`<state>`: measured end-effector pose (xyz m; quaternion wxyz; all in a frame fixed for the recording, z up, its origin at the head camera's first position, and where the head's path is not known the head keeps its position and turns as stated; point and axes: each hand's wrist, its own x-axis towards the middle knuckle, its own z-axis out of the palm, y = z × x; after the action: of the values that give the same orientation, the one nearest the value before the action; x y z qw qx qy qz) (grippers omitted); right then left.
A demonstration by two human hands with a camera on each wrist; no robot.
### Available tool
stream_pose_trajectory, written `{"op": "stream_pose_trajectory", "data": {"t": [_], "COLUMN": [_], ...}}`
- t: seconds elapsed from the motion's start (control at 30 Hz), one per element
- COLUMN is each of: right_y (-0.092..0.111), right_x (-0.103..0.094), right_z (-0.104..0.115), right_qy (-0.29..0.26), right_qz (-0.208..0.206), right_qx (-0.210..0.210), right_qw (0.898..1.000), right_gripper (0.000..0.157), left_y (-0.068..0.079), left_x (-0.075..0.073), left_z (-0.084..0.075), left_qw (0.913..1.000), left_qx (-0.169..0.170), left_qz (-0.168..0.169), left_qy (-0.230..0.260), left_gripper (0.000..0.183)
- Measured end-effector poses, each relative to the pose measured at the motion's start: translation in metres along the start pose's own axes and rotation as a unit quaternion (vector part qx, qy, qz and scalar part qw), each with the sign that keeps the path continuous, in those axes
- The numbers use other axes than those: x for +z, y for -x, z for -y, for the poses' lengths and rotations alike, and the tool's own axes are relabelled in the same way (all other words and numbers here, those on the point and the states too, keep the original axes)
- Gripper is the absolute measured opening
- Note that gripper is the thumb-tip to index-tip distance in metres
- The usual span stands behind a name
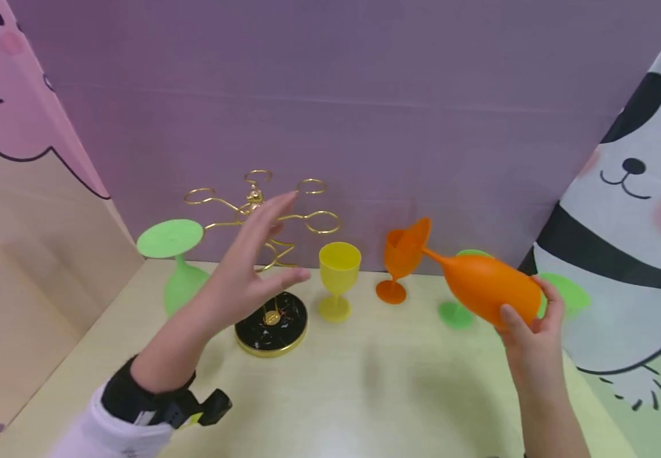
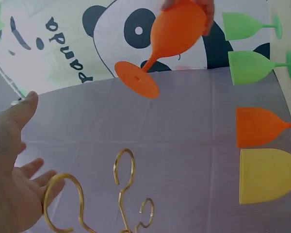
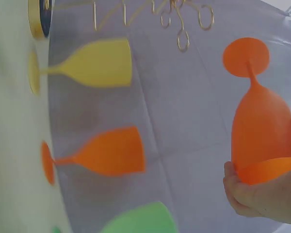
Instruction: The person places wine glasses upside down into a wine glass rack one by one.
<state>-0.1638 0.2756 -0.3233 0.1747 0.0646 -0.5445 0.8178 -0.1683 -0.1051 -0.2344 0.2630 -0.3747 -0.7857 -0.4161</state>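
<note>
My right hand (image 1: 536, 346) grips an orange goblet (image 1: 490, 292) by its bowl near the rim. The goblet is tilted, with its foot pointing up and left. My left hand (image 1: 244, 273), fingers and thumb spread, is raised in front of a gold goblet rack with a round black base (image 1: 290, 318); it holds nothing. Curled gold hooks (image 2: 80, 201) of this rack show close to the left fingers in the left wrist view. At the rack's left side a green goblet (image 1: 183, 286) hangs upside down, partly behind my left forearm.
Right of the rack, a yellow goblet (image 1: 339, 270) and another orange goblet (image 1: 391, 291) stand upright on the pale table (image 1: 359, 394). Two more green goblets (image 2: 242, 25) stand farther right, partly covered in the head view. A purple backdrop (image 1: 364, 127) rises behind.
</note>
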Motion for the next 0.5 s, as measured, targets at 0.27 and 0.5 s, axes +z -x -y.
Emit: {"op": "stream_pose_trajectory", "data": {"t": [0.27,0.5], "right_y": [0.011,0.019], "right_x": [0.005,0.011], "right_z": [-0.021,-0.028], "right_qy": [-0.078,-0.123], "right_qz": [0.089,0.134], "right_qx": [0.11,0.12], "right_qw": [0.987,0.976], "right_gripper": [0.042,0.038], "left_y": [0.02,0.042], "left_x": [0.006,0.028], "left_z": [-0.016,-0.015], "left_qw": [0.9942,0.9903], "left_qx": [0.092,0.12], "left_qz": [-0.054,-0.049], "left_qy": [0.014,0.051], "left_gripper": [0.075,0.077]}}
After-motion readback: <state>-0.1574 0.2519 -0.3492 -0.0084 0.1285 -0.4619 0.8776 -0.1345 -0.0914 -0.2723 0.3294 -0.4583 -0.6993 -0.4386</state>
